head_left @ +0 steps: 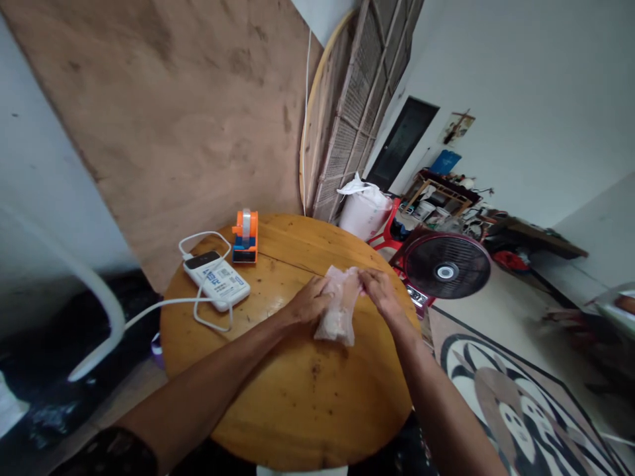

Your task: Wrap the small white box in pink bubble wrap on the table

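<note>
A pinkish, translucent plastic bag [339, 311] with something pale in its lower end is held over the round wooden table, its top edge pointing away from me. My left hand [311, 301] grips the bag's upper left side, fingers closed on the plastic. At the upper right corner, my right hand [377, 288] pinches the bag between thumb and fingers. What exactly lies inside the bag is too blurred to tell.
On the table [297, 396] stand an orange and blue tape dispenser [245, 237] and a white power bank [218, 279] with a looped white cable. A black fan [446, 268] stands beyond the right edge. A wooden board [188, 112] leans behind.
</note>
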`<state>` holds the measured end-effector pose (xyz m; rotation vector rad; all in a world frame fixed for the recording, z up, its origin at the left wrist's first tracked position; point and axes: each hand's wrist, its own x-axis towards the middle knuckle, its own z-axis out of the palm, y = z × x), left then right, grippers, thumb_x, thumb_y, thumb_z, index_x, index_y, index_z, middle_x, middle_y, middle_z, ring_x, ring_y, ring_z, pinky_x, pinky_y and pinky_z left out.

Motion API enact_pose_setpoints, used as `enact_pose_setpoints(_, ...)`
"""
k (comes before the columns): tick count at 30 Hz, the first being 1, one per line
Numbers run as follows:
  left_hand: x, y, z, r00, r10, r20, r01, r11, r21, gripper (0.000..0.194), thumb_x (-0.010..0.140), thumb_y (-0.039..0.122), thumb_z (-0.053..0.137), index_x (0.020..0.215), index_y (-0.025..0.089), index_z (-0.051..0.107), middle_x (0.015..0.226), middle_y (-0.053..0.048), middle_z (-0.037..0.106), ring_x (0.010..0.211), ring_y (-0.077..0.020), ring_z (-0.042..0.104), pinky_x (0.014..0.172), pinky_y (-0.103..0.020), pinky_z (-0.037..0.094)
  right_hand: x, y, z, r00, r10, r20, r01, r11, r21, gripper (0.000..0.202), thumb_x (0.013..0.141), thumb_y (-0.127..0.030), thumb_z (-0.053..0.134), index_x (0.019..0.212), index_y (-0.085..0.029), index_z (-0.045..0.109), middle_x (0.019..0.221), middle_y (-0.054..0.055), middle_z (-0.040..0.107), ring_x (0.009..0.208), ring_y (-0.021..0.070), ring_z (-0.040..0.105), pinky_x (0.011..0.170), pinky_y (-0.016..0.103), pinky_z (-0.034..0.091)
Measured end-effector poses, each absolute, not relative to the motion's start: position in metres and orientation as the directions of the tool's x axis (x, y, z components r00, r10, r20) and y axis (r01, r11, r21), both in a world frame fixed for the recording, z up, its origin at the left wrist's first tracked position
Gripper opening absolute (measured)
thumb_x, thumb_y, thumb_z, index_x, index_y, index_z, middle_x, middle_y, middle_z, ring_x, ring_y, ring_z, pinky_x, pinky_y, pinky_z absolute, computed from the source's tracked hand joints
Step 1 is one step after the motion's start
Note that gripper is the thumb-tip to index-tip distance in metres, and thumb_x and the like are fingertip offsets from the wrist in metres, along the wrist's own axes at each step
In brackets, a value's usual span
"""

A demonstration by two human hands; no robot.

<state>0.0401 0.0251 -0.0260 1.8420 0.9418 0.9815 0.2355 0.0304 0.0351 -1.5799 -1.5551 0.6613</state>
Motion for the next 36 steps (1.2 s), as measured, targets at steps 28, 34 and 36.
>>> enact_pose_setpoints(28, 0.027, 0.041, -0.032, 0.086, 0.977, 0.194, 0.481, -0.211, 0.851, 0.019, 0.068, 0.029, 0.050, 0.055, 0.015, 0.053, 0.053, 0.003, 0.046, 0.056, -0.0120, 0.045, 0.053, -0.023, 0.029, 0.265, 0.028, -0.036, 0.406, 0.910, 0.083, -0.204, 0.179, -0.963, 0.027, 0.068, -0.042, 0.070, 0.061, -0.021, 0.054, 0.058, -0.005, 0.057, 0.053, 0.0128, 0.048, 0.053, 0.025, 0.040)
enact_pose_setpoints(34, 0.021, 0.049, -0.034, 0.017, 0.982, 0.189, 0.470, -0.174, 0.865, 0.016, 0.069, 0.028, 0.051, 0.058, 0.016, 0.055, 0.056, 0.003, 0.051, 0.058, -0.0127, 0.049, 0.054, -0.022, 0.034, 0.270, 0.030, -0.041, 0.456, 0.885, 0.090, -0.153, 0.178, -0.972, 0.025, 0.069, -0.040, 0.066, 0.061, -0.021, 0.052, 0.056, -0.006, 0.054, 0.052, 0.0124, 0.046, 0.053, 0.025, 0.037)
enact_pose_setpoints(36, 0.023, 0.050, -0.034, 0.011, 0.981, 0.193, 0.447, -0.177, 0.877, 0.018, 0.069, 0.029, 0.055, 0.078, 0.016, 0.062, 0.068, 0.001, 0.059, 0.066, -0.0140, 0.055, 0.060, -0.022, 0.039, 0.269, 0.030, -0.041, 0.444, 0.892, 0.091, -0.136, 0.167, -0.976, 0.027, 0.070, -0.042, 0.065, 0.060, -0.021, 0.051, 0.054, -0.006, 0.051, 0.049, 0.0119, 0.044, 0.050, 0.025, 0.035)
